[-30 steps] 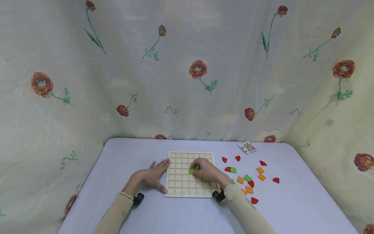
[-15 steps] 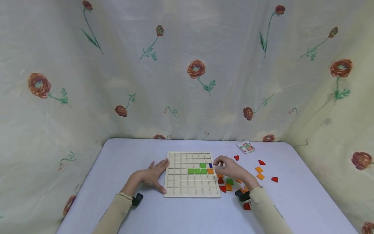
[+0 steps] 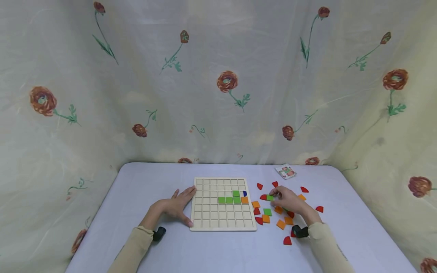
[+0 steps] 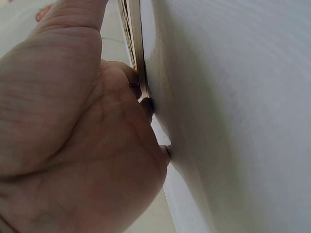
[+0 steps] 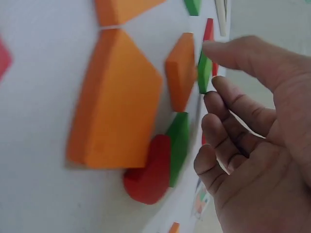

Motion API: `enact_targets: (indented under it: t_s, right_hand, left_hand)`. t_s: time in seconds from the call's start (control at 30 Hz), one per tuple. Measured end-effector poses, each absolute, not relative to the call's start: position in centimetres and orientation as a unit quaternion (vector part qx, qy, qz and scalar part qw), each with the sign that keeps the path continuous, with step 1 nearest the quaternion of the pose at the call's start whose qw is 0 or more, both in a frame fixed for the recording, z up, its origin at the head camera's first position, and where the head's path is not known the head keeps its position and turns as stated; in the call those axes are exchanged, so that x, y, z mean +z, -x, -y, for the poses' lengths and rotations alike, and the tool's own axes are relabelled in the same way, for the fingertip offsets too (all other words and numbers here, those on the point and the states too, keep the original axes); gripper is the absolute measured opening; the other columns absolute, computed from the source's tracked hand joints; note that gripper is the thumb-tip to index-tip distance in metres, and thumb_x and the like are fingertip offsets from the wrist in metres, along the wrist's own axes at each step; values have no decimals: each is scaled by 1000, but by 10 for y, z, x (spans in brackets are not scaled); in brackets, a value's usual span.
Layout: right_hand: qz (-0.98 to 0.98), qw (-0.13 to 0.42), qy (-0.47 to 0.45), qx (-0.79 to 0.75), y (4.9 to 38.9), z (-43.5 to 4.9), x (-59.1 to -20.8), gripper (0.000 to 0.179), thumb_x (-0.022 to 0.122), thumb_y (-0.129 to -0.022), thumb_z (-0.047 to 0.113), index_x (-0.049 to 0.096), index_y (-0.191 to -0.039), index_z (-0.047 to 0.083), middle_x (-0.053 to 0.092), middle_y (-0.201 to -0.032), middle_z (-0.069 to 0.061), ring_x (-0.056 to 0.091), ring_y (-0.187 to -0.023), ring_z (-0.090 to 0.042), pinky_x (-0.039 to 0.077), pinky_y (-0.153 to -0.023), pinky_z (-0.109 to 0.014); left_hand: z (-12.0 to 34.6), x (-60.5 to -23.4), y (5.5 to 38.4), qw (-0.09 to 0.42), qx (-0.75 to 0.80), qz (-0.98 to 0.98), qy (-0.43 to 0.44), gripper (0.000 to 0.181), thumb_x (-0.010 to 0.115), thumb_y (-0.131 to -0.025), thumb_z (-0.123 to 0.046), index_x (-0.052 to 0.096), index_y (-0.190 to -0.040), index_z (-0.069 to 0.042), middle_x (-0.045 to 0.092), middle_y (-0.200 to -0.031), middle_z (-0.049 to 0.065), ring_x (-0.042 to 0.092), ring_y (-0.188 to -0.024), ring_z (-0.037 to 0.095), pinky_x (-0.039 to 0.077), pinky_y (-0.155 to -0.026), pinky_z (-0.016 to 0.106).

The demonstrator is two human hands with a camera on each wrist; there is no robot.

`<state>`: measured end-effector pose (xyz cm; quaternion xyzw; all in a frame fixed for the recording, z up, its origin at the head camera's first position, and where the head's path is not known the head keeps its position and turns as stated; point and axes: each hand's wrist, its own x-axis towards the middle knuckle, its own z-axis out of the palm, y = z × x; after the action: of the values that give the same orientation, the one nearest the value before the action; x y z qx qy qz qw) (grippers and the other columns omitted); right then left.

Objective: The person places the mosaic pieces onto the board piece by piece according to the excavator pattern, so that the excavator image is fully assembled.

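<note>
A pale wooden grid board (image 3: 223, 229) lies on the table in the head view. It bears several green square tiles (image 3: 229, 200), an orange square tile (image 3: 244, 200) and a small dark blue piece (image 3: 244, 193). My left hand (image 3: 178, 206) rests along the board's left edge, fingers spread and thumb at the near corner. To the right of the board, my right hand (image 3: 290, 200) pinches a loose green square tile (image 3: 269, 198) between thumb and fingertips. That tile lies beside a red quarter-circle piece (image 3: 263, 197); the right wrist view shows thumb and index finger (image 5: 218, 83) at its edges.
Loose orange tiles (image 3: 281, 224), red quarter-circle pieces (image 3: 287, 240) and another green tile (image 3: 267, 212) are scattered right of the board. A small printed card (image 3: 286, 171) lies at the back right. A flowered curtain (image 3: 164, 94) hangs behind the table.
My right hand has left the board, where green tiles now show in a row, and moved right to a loose green tile. The left hand has kept its place.
</note>
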<state>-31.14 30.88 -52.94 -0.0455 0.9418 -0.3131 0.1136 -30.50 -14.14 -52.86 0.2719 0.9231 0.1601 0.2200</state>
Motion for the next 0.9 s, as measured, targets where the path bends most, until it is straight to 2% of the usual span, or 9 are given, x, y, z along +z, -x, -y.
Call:
enact_targets:
  t_s: [0.4, 0.57, 0.73, 0.9]
  right_hand:
    - [-948, 95, 42, -300, 314, -311, -537, 29, 75, -83, 21, 64, -107, 7, 58, -92, -5, 49, -81, -19, 45, -70, -27]
    - [-948, 69, 38, -310, 315, -308, -533, 30, 75, -83, 24, 63, -105, 7, 60, -91, -5, 51, -80, -19, 46, -67, -25]
    - [-939, 68, 68, -331, 316, -287, -523, 26, 74, -84, 24, 65, -104, 10, 61, -92, -4, 50, -83, -19, 45, -66, -24]
    - [-929, 73, 101, -349, 319, -246, -514, 21, 74, -84, 22, 67, -102, 13, 61, -92, -1, 51, -85, -18, 45, -70, -27]
  left_hand:
    - [139, -529, 303, 222, 166, -924, -265, 131, 78, -64, -65, 5, -156, -8, 0, -164, 7, -1, -152, 24, -2, -121, 54]
    - [139, -527, 304, 222, 161, -924, -266, 131, 78, -65, -65, 4, -156, -8, -1, -164, 7, -2, -152, 24, -3, -121, 53]
    - [139, -527, 305, 220, 157, -925, -266, 130, 78, -65, -65, 4, -156, -8, -1, -164, 7, -2, -152, 24, -3, -121, 53]
    - [140, -527, 304, 220, 157, -926, -264, 130, 78, -65, -65, 4, -156, -9, -1, -164, 6, -2, -152, 23, -3, -121, 53]
